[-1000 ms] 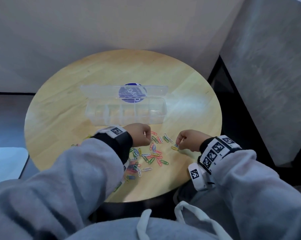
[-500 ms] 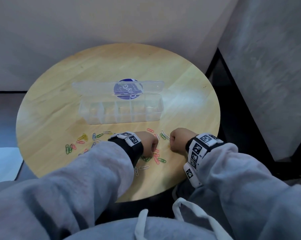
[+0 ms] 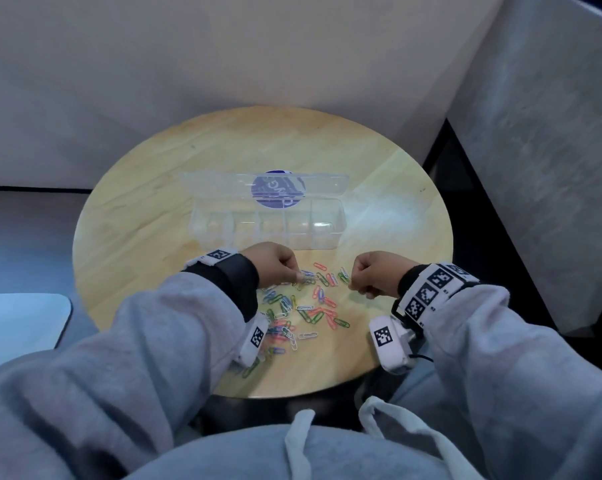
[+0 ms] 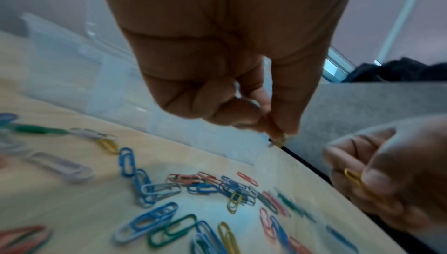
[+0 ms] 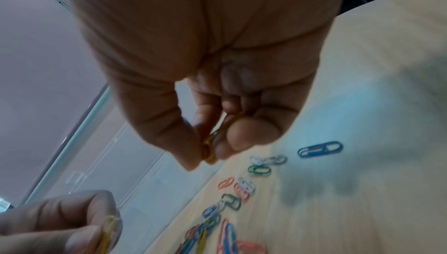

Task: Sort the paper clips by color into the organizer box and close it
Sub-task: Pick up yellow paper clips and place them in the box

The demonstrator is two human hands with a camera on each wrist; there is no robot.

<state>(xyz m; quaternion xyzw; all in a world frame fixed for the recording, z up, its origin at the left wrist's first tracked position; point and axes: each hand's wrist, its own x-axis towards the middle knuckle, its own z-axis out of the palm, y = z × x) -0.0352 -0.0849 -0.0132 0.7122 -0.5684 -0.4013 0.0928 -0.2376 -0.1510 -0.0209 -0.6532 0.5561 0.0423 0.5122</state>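
In the head view, a round table (image 3: 147, 237) fills the middle of the frame. At its centre lies a clear box (image 3: 268, 226), lid (image 3: 223, 181) open and tipped back toward the upper edge; its compartments look bare, though the plastic is hard to read.

Below the box, left of centre, the left hand (image 3: 275, 265) curls into a loose fist, fingertips down at the top of the clip pile (image 3: 299, 313). The left wrist view shows its thumb and forefinger pinching a yellow clip (image 4: 278, 139), held just off the wood.

The pile spreads across the lower middle of the table between the two wrists: blue, green, red, white and yellow clips, some overlapping, some lying loose at the edges.

Right of centre, the right hand (image 3: 375, 271) is likewise curled, knuckles up. In the right wrist view its thumb and fingers pinch another yellow clip (image 5: 209, 149) above the table, near the pile's right fringe. The two hands sit close together but apart.
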